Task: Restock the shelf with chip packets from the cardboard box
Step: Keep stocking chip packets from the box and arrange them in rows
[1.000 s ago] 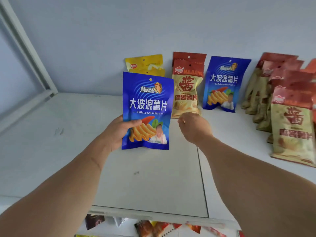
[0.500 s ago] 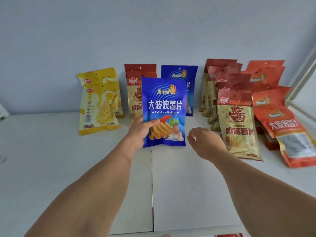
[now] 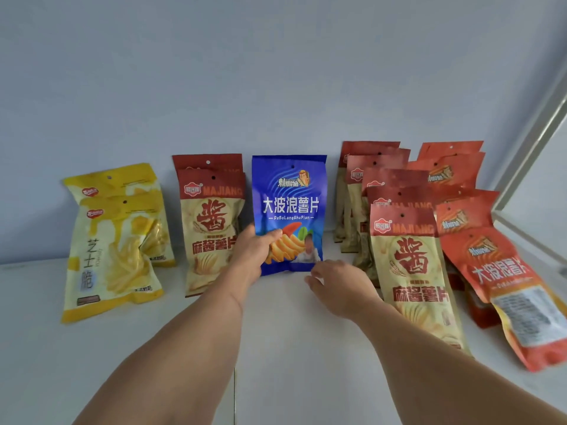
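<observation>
A blue chip packet [image 3: 290, 204] stands upright at the back middle of the white shelf [image 3: 291, 348]. My left hand [image 3: 251, 256] grips its lower left corner, thumb on the front. Just below the packet's lower right corner, my right hand [image 3: 340, 286] hovers with fingers apart, holding nothing; whether it touches the packet I cannot tell. The cardboard box is out of view.
Two yellow packets [image 3: 113, 250] lean at the left. Red-and-beige packets [image 3: 208, 228] stand beside the blue one. A row of several red-and-beige packets [image 3: 411, 265] fills the right, with orange packets [image 3: 497, 271] beyond, some lying flat. A white frame post [image 3: 534, 142] bounds the right side.
My left hand has carried the blue packet back toward the wall, where it now covers the blue packet standing there. My right hand has opened and moved in under its lower right corner.
</observation>
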A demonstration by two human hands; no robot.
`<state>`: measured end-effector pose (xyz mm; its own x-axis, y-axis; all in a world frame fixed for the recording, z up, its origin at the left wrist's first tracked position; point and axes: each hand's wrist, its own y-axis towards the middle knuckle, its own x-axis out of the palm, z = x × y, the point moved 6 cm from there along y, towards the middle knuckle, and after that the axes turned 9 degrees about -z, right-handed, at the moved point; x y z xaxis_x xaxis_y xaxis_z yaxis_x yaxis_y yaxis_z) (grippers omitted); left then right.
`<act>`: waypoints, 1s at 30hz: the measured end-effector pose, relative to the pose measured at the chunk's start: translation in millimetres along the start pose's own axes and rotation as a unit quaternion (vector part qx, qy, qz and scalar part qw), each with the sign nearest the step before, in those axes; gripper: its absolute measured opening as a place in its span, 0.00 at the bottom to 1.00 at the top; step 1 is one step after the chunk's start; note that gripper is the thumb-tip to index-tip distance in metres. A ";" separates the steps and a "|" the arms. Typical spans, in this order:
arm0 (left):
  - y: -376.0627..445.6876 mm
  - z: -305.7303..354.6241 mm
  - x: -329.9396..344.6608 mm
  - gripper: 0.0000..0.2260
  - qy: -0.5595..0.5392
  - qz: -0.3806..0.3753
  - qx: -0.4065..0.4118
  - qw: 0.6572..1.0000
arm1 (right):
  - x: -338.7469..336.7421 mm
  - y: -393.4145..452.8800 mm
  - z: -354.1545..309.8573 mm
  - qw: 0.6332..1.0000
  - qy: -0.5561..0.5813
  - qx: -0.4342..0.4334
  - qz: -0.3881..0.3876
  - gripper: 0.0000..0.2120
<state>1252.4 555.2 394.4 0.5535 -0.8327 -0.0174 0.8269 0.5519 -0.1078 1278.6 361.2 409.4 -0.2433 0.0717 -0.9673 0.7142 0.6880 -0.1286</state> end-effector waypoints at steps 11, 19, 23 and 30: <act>24.4 -7.1 13.0 0.13 0.081 0.060 0.015 0.995 | 14.5 28.3 3.4 0.999 0.004 0.011 -0.031 0.14; -18.8 30.0 33.9 0.32 0.242 0.132 0.051 0.960 | 13.0 22.5 -4.1 0.994 -0.039 0.007 -0.099 0.19; -103.9 49.9 44.3 0.14 0.467 0.114 0.084 0.873 | 8.9 -20.0 -14.7 0.994 -0.078 -0.031 -0.071 0.19; -312.4 -31.9 8.2 0.13 0.737 0.103 0.019 0.668 | 26.3 -162.4 -42.0 0.978 -0.131 -0.159 -0.032 0.17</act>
<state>995.4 374.4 396.2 -0.0193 0.1359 -0.9905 0.7654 0.6395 0.0729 1128.6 281.7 414.0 -0.0755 -0.1380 -0.9876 0.4524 0.8778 -0.1572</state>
